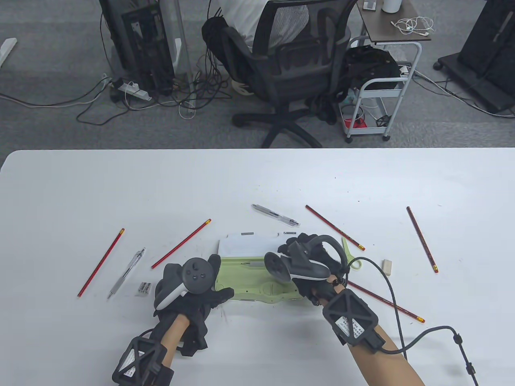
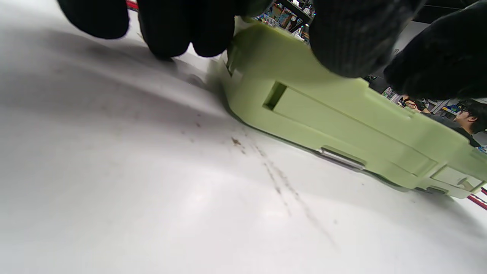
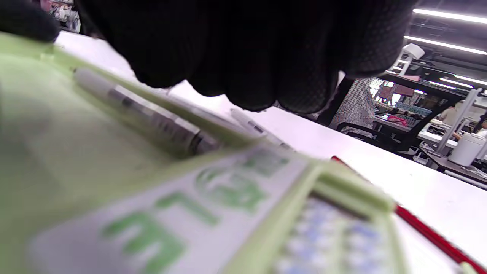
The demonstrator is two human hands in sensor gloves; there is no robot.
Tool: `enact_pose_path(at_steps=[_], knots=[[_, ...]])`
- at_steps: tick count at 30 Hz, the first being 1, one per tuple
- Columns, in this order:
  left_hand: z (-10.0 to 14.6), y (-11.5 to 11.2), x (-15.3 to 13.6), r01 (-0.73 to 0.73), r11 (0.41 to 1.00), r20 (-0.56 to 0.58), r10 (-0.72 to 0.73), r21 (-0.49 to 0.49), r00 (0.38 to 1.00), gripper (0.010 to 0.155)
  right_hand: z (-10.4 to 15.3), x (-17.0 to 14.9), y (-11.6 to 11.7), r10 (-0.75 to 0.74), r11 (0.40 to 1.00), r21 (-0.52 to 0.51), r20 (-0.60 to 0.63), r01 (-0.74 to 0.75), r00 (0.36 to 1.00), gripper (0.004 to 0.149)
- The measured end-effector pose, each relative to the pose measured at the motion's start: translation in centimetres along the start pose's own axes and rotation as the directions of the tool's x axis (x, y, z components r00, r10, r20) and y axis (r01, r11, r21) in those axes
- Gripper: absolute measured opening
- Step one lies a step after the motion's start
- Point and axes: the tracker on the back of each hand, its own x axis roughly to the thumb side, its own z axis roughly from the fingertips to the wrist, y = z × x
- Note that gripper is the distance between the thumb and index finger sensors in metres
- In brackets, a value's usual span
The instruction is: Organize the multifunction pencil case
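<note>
I see the pale green plastic pencil case (image 1: 257,277) lying open on the white desk (image 1: 257,181) between my hands, a grey pen (image 3: 152,121) inside. My left hand (image 1: 193,287) grips its left end, thumb along the near edge. My right hand (image 1: 312,261) sits over its right end, fingers (image 3: 243,57) curled, though I cannot tell whether they hold anything.
</note>
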Motion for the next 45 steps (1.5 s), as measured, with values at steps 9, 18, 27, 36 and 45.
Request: enact_pose_path(at_steps=[9,18,27,36,45], knots=[[0.0,0.0,0.0,-0.002,1.0,0.0,0.002,0.0,1.0,0.092,-1.7,-6.7,-1.6,-0.089,0.994,0.043,-0.168,0.098,0.982,0.052],[0.1,0.0,0.0,-0.004,1.0,0.001,0.004,0.002,1.0,0.092,-6.7,-9.4,0.6,-0.069,0.986,0.134,-0.216,0.099,0.974,0.056],[0.0,0.0,0.0,-0.012,1.0,0.001,0.012,0.001,1.0,0.092,-11.8,-7.6,3.7,0.007,0.967,0.255,-0.116,0.023,0.993,0.059],[0.1,0.0,0.0,-0.018,1.0,-0.001,0.018,-0.001,1.0,0.092,-13.8,-5.7,5.6,0.061,0.957,0.285,-0.018,-0.053,0.998,0.059],[0.0,0.0,-0.1,-0.018,1.0,0.0,0.018,-0.001,1.0,0.092,-13.6,-5.3,6.2,0.103,0.972,0.212,0.025,-0.106,0.994,0.048]])
